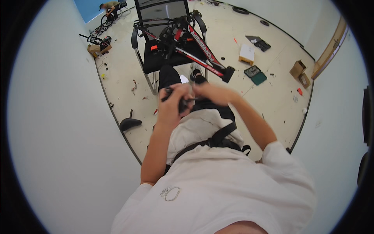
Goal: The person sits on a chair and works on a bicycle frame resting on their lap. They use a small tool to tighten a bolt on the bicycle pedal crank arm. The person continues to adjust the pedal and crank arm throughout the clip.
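Note:
My left hand (176,102) is closed around a small black part (183,105), held above my lap. Its exact kind cannot be made out, though a thin dark stub seems to stick out towards my right hand. Smeared by motion, my right hand (213,94) is right beside the part, and its fingertips are too blurred to read. Ahead of my knees, a red, black and white bicycle frame (202,50) lies across the black seat of an office chair (149,61).
A bicycle saddle (130,124) lies on the floor at left. On the right are an open green tool case (258,78), a white and yellow box (246,54), a dark case (258,43) and a cardboard box (298,69). Far left, another person (112,7) bends over a wheel (106,20).

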A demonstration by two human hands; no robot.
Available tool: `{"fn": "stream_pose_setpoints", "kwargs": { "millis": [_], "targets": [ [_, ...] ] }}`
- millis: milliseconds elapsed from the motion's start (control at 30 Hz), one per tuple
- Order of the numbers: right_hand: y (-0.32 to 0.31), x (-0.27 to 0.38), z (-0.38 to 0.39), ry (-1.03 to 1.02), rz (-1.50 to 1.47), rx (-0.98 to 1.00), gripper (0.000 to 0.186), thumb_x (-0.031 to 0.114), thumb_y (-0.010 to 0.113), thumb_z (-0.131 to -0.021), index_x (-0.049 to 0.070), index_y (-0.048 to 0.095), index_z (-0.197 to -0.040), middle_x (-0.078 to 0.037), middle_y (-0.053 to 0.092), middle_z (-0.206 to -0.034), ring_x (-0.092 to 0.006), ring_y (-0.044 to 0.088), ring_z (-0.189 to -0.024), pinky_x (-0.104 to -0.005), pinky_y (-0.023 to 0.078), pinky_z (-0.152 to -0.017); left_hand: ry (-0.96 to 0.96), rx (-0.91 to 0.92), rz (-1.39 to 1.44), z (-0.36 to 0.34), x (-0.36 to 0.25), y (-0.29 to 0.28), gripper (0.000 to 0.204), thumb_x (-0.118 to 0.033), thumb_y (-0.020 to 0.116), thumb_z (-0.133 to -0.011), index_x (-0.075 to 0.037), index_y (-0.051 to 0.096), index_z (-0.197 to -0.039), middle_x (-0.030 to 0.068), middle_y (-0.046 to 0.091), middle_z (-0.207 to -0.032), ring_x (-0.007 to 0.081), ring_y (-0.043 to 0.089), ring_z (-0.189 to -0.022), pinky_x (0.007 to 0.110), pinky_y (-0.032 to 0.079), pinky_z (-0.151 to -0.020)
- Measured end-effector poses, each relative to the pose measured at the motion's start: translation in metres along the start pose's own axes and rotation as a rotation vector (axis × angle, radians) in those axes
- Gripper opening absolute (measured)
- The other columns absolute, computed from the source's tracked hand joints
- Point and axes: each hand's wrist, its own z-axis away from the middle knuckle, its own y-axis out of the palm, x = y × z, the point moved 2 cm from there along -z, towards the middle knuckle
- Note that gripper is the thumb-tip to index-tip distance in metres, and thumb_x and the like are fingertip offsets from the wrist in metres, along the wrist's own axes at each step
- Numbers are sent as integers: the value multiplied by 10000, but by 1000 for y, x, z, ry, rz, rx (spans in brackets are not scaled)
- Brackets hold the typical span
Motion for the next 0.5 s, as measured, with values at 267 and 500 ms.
{"fn": "stream_pose_setpoints", "kwargs": {
  "millis": [267, 500],
  "targets": [
    [34, 86, 21, -535, -75, 15, 461, 322, 531, -936, -11, 525, -1254, -151, 580, -1214, -210, 545, -1128, -339, 450, -918, -222, 8, -168, 6, 51, -13, 191, -155, 618, -851, -25, 553, -728, 71, 540, -627, 141, 516, -473, 250, 338, -376],
    [34, 19, 31, -35, 61, 203, 486, 326, 340, -1001, -56, 639, -1003, -132, 669, -1031, -259, 635, -940, -367, 481, -857, -3, 55, 9, -7, -15, -17, 299, -230, 599, -876, -55, 510, -651, 81, 531, -576, 118, 442, -389, 222, 259, -305]
  ]
}}
